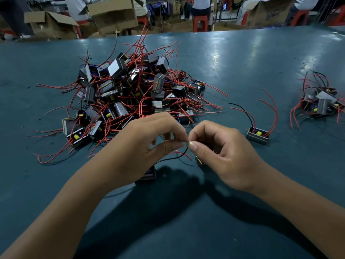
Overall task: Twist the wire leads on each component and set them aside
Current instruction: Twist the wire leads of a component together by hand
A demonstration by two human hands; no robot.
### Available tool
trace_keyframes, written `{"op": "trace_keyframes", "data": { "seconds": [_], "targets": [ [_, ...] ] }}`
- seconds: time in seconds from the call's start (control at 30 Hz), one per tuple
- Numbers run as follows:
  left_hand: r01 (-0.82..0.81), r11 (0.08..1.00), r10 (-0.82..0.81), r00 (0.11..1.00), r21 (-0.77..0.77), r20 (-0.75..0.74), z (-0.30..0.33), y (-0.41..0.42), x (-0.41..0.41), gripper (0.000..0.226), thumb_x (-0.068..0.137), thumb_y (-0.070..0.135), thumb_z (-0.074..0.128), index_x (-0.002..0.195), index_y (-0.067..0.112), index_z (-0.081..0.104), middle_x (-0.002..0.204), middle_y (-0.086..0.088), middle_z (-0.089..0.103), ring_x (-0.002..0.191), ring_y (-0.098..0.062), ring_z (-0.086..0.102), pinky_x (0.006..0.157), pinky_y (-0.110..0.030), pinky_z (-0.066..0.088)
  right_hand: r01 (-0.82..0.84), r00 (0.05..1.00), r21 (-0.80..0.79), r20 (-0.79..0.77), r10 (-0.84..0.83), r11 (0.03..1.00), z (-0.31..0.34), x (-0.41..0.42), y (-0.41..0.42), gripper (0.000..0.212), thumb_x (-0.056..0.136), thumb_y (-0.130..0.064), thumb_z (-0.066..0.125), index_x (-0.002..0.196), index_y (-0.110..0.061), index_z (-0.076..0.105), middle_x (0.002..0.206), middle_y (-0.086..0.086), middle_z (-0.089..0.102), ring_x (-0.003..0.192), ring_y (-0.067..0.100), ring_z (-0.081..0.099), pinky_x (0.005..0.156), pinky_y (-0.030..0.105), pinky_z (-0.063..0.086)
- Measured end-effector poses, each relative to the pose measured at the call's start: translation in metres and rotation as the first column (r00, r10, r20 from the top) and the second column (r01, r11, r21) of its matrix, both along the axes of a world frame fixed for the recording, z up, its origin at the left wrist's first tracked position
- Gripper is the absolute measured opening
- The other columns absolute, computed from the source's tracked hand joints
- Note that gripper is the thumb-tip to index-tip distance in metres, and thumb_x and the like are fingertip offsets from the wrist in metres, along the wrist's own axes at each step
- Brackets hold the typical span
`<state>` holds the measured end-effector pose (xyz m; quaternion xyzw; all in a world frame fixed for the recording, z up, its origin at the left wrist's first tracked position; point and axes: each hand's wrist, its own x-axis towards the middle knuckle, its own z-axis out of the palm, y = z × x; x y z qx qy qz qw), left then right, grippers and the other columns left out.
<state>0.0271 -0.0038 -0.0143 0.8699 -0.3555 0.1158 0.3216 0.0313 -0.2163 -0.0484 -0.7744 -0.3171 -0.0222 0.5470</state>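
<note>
While both hands meet over the table's near middle, this is how things stand and, as far as I can judge, why.

Left hand (147,141): thumb and forefinger pinch the tip of a black lead (175,157), the other fingers loosely arched above; the pinch looks meant to keep the wire end steady.

Right hand (222,152): thumb and forefinger pinch the same wire end from the other side, thumbnail facing me, so that the tip can be rolled between the two grips. Whether a second strand sits in the pinch I cannot tell.

Component in hand (149,173): a small dark block resting on the green table (242,62) under the left wrist, its black lead arcing up to the fingers; left lying there, I judge, so its weight anchors the wire. Thin red leads (183,155) show below the fingertips. Another dark edge shows beneath the right hand; what it is I cannot tell.

Big heap (130,90): tangled blocks with red leads, just beyond the hands, within reach as the waiting stock.

Single unit (258,135): alone to the right, leads curling upward; whether finished, unclear.

Small pile (321,103): well apart at far right, likely the finished ones.

Background: cardboard boxes (112,14) and red stools past the table edge.
</note>
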Motion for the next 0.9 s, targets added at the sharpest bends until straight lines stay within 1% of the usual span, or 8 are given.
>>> {"op": "trace_keyframes", "data": {
  "seconds": [0.13, 0.27, 0.43, 0.57, 0.63, 0.73, 0.8, 0.9],
  "targets": [
    [0.035, 0.999, -0.039, 0.991, 0.033, 0.132, -0.003, 0.001, 0.002, 0.007, 0.099, 0.024, 0.062, 0.097, 0.019, 0.066, 0.096, 0.005, 0.060, 0.086, -0.010, 0.056, 0.074, -0.027, 0.047, -0.088, 0.993, 0.062, -0.069, 0.092, 0.994, 0.000, -0.002, 0.000, 0.005, 0.095, -0.015, 0.058, 0.090, -0.015, 0.058, 0.068, -0.016, 0.055, 0.059, 0.001, 0.047, 0.059, 0.013, 0.039],
    [-0.029, 0.998, 0.023, 0.993, 0.052, 0.118, -0.002, -0.001, -0.003, 0.014, 0.099, 0.030, 0.057, 0.095, 0.019, 0.065, 0.092, 0.010, 0.058, 0.087, -0.012, 0.056, 0.074, -0.033, 0.048, -0.009, 1.000, -0.026, 0.022, 0.010, 1.000, 0.000, -0.002, 0.001, 0.006, 0.094, -0.019, 0.060, 0.089, -0.018, 0.059, 0.066, -0.020, 0.054, 0.056, 0.004, 0.045, 0.056, 0.016, 0.036],
    [-0.101, 0.994, 0.097, 0.990, -0.037, -0.099, -0.002, -0.011, -0.010, 0.012, 0.099, 0.022, 0.062, 0.088, 0.019, 0.064, 0.076, 0.016, 0.060, 0.074, -0.002, 0.056, 0.066, -0.010, 0.039, 0.122, 0.962, -0.121, 0.257, -0.088, 0.985, 0.003, -0.004, 0.002, 0.008, 0.093, -0.011, 0.064, 0.086, -0.014, 0.061, 0.069, -0.019, 0.051, 0.061, 0.000, 0.049, 0.059, 0.006, 0.033],
    [-0.105, 0.974, 0.019, 0.920, -0.201, -0.390, -0.005, -0.012, -0.007, 0.014, 0.101, 0.017, 0.059, 0.087, 0.017, 0.063, 0.063, 0.016, 0.053, 0.051, -0.001, 0.041, 0.050, -0.010, 0.033, 0.118, 0.968, -0.107, 0.232, -0.091, 0.987, 0.003, -0.002, 0.001, 0.010, 0.090, -0.011, 0.065, 0.084, -0.016, 0.059, 0.068, -0.016, 0.053, 0.061, -0.001, 0.050, 0.058, 0.006, 0.034],
    [-0.096, 0.980, 0.027, 0.932, -0.175, -0.361, -0.004, -0.009, -0.005, 0.010, 0.101, 0.016, 0.058, 0.095, 0.021, 0.064, 0.075, 0.012, 0.058, 0.061, -0.005, 0.047, 0.057, -0.017, 0.039, 0.073, 0.987, -0.099, 0.153, -0.057, 0.992, 0.004, 0.000, 0.000, 0.010, 0.091, -0.017, 0.064, 0.084, -0.021, 0.058, 0.068, -0.015, 0.056, 0.060, 0.004, 0.053, 0.055, 0.013, 0.039],
    [-0.095, 0.995, 0.085, 0.960, -0.024, -0.267, -0.002, -0.003, -0.002, 0.029, 0.097, 0.001, 0.057, 0.111, 0.026, 0.066, 0.098, 0.026, 0.062, 0.093, 0.003, 0.057, 0.079, -0.007, 0.038, 0.044, 0.999, -0.039, -0.003, -0.044, 0.998, 0.007, 0.005, -0.007, 0.011, 0.095, -0.025, 0.056, 0.088, -0.021, 0.063, 0.073, -0.004, 0.063, 0.064, 0.012, 0.061, 0.059, 0.032, 0.055],
    [-0.057, 0.998, 0.065, 0.951, 0.035, -0.302, -0.001, 0.001, -0.001, 0.036, 0.097, -0.002, 0.056, 0.118, 0.026, 0.065, 0.109, 0.024, 0.065, 0.108, 0.004, 0.058, 0.087, -0.005, 0.037, 0.047, 0.997, -0.007, -0.067, -0.048, 0.999, 0.011, 0.010, -0.013, 0.020, 0.097, -0.024, 0.049, 0.091, -0.019, 0.068, 0.078, -0.001, 0.068, 0.072, 0.013, 0.067, 0.068, 0.032, 0.057],
    [-0.006, 0.998, 0.032, 0.916, 0.066, -0.399, -0.001, 0.005, 0.001, 0.036, 0.098, -0.001, 0.055, 0.124, 0.024, 0.062, 0.112, 0.024, 0.068, 0.112, 0.004, 0.060, 0.091, -0.005, 0.038, 0.027, 0.996, -0.032, -0.089, -0.029, 0.999, 0.015, 0.017, -0.020, 0.024, 0.098, -0.021, 0.046, 0.092, -0.017, 0.069, 0.081, -0.001, 0.073, 0.078, 0.013, 0.070, 0.074, 0.025, 0.055]
  ]
}}
